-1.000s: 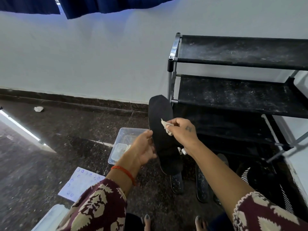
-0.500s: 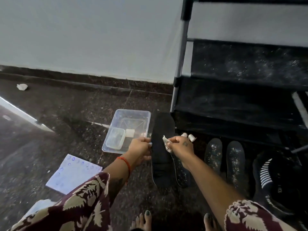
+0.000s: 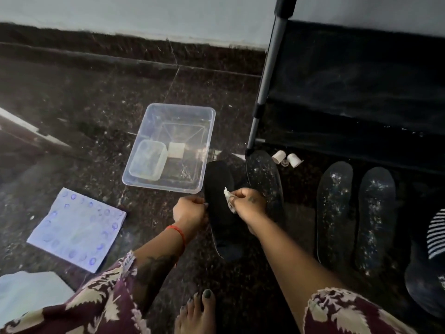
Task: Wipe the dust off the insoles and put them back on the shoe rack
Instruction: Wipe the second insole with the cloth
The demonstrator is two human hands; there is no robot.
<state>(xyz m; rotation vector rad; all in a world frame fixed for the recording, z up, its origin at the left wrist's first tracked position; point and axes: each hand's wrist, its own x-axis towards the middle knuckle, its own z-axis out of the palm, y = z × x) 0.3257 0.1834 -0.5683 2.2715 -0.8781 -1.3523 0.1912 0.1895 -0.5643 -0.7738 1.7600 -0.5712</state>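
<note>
A clean black insole (image 3: 220,189) is low over the floor between my hands. My left hand (image 3: 190,210) grips its left edge. My right hand (image 3: 248,206) pinches a small white wipe (image 3: 227,196) against the insole's right side. Beside it on the floor lies a dusty insole (image 3: 265,177), partly hidden by my right hand. Two more dusty insoles (image 3: 333,210) (image 3: 375,218) lie side by side to the right. The black shoe rack (image 3: 349,88) stands at the upper right, its shelf fabric streaked with dust.
A clear plastic tub (image 3: 207,145) holding a smaller container and a white pad sits on the dark stone floor left of the rack. A printed paper sheet (image 3: 77,227) lies at left. Two small white caps (image 3: 286,159) rest by the rack leg. A striped shoe (image 3: 433,237) is at far right.
The insole was held upright in front of the rack; both hands have brought it down to the floor beside the dusty insole, and my view has tilted downward.
</note>
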